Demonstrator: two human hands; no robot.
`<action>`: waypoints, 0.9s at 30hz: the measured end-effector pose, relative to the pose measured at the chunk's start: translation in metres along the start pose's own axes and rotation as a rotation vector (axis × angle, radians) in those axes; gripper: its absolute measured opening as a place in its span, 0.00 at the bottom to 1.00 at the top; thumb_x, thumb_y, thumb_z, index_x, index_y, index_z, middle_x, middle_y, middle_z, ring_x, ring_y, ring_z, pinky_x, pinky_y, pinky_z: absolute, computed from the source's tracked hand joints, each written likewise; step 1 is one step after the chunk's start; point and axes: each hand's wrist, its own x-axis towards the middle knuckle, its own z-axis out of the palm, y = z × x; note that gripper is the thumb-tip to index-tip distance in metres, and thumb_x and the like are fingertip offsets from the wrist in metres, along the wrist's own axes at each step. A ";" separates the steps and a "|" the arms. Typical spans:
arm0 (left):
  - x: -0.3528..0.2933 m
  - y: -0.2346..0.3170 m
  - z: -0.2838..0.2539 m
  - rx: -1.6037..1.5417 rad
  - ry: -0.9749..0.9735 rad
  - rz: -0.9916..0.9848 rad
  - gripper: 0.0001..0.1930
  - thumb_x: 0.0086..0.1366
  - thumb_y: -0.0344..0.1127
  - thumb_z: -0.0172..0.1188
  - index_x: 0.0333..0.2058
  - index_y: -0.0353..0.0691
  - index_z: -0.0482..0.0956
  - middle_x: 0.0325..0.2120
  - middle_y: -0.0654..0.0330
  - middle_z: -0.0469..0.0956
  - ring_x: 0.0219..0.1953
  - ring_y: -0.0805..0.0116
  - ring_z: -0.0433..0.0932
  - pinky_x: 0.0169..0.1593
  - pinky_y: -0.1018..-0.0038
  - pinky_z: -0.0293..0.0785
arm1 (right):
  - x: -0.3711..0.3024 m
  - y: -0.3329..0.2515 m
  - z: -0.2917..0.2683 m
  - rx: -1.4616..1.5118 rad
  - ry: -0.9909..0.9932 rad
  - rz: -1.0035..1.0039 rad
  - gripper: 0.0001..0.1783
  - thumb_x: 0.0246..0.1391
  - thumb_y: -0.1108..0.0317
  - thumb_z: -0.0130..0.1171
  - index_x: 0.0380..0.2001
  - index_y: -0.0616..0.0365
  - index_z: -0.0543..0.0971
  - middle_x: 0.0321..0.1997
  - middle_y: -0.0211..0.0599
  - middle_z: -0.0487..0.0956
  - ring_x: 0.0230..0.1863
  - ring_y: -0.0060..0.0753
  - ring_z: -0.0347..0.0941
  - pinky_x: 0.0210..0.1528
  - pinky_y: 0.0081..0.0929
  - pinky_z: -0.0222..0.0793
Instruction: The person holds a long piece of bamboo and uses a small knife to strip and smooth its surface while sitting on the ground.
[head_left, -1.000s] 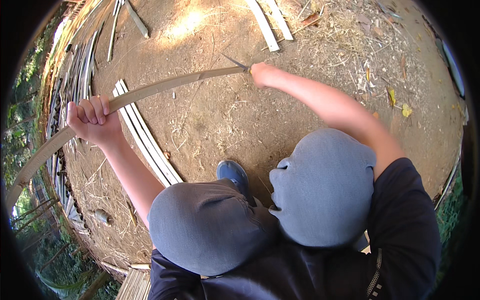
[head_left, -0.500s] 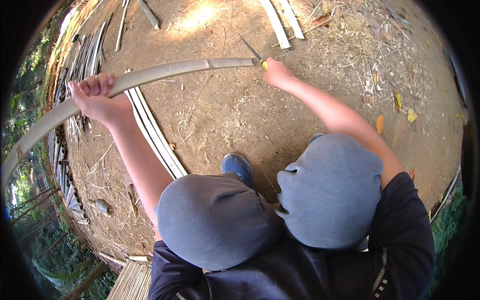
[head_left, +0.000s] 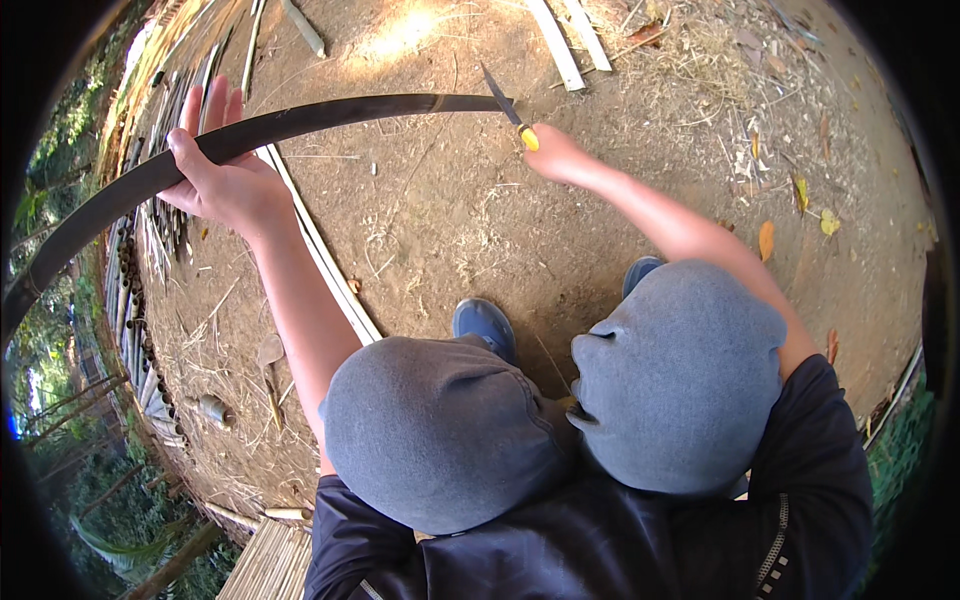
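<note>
A long, dark-faced bamboo strip (head_left: 330, 115) runs from the left rim to above the centre, looking curved in this fisheye view. My left hand (head_left: 230, 180) holds it from beneath across the palm, thumb on the near side and fingers stretched up beyond the far side. In my right hand (head_left: 556, 155) is a knife (head_left: 507, 105), gripped by its yellow handle. Its dark blade points up and away to the left, crossing the strip's right end; whether the two touch I cannot tell. Part of the handle is hidden by my fingers.
Pale split strips (head_left: 320, 250) lie on the dirt under my left forearm, and others (head_left: 558, 45) at the far side. A stack of bamboo poles (head_left: 130, 290) lines the left. Shavings (head_left: 700, 80) and leaves (head_left: 766, 240) are scattered to the right. My knees are in front.
The bamboo strip has turned from its pale face to a dark one. My left fingers, curled over it before, have uncurled and stretched upward. The blade now crosses the strip's end.
</note>
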 end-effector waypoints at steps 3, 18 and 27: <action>-0.005 0.007 0.001 -0.036 -0.005 -0.061 0.11 0.73 0.38 0.52 0.42 0.42 0.59 0.21 0.61 0.67 0.22 0.64 0.71 0.32 0.67 0.78 | -0.014 -0.031 -0.010 -0.025 -0.049 -0.059 0.18 0.58 0.71 0.53 0.50 0.67 0.72 0.37 0.48 0.79 0.33 0.40 0.79 0.34 0.38 0.73; 0.009 -0.013 -0.024 0.060 0.356 -0.039 0.14 0.72 0.36 0.57 0.33 0.43 0.59 0.15 0.66 0.59 0.15 0.75 0.59 0.20 0.75 0.65 | -0.035 -0.112 -0.009 -0.339 -0.059 -0.291 0.12 0.57 0.81 0.47 0.45 0.72 0.72 0.39 0.59 0.81 0.42 0.50 0.82 0.41 0.41 0.80; 0.012 -0.017 -0.022 0.079 0.357 -0.017 0.10 0.71 0.30 0.54 0.37 0.41 0.59 0.17 0.64 0.61 0.16 0.74 0.60 0.19 0.75 0.67 | -0.024 -0.111 -0.015 -0.258 -0.112 -0.209 0.15 0.59 0.82 0.44 0.48 0.76 0.72 0.39 0.54 0.81 0.36 0.41 0.82 0.35 0.37 0.80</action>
